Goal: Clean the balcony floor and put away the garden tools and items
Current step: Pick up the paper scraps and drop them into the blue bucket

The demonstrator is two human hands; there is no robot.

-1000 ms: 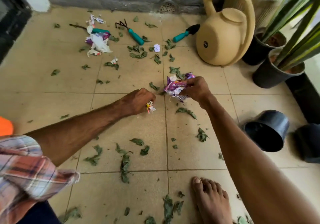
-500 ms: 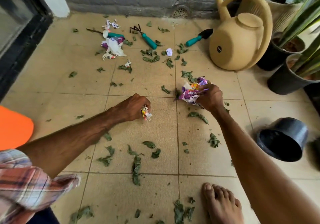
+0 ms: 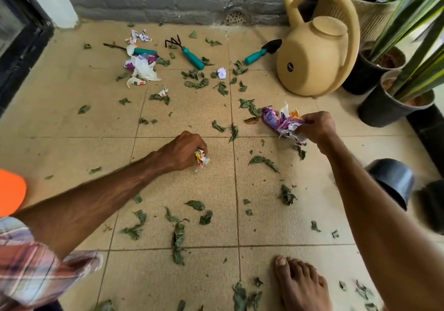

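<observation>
- The left hand [image 3: 182,150] is hanging low over the floor [image 3: 72,123], knuckles up, its fingers curling tightly round a small crumpled paper scrap [image 3: 201,160] that is poking out on the thumb side.
- The right hand [image 3: 317,126] is reaching further forward, its fingers clenching a crumpled purple wrapper [image 3: 280,120]; most of the wrapper is sticking out to the left of the fist.
- Torn green leaves [image 3: 179,241] are lying scattered across the tiles, between the two arms and beyond both hands.
- A bare foot [image 3: 300,284] is standing on the floor under the right forearm.
- A black pot [image 3: 394,182] is lying on its side to the right of the right arm.
- Near the far wall, a hand rake [image 3: 186,52] and a trowel [image 3: 262,51], both teal-handled, are lying flat and well apart from the hands.
- A third teal handle [image 3: 144,51] is lying partly covered by a litter pile [image 3: 141,66] of white and purple paper.
- A small white paper ball [image 3: 222,73] is lying between the rake and the trowel.
- A beige watering can [image 3: 312,63] is sitting just beside the trowel blade, with planted pots [image 3: 394,104] to its right.
</observation>
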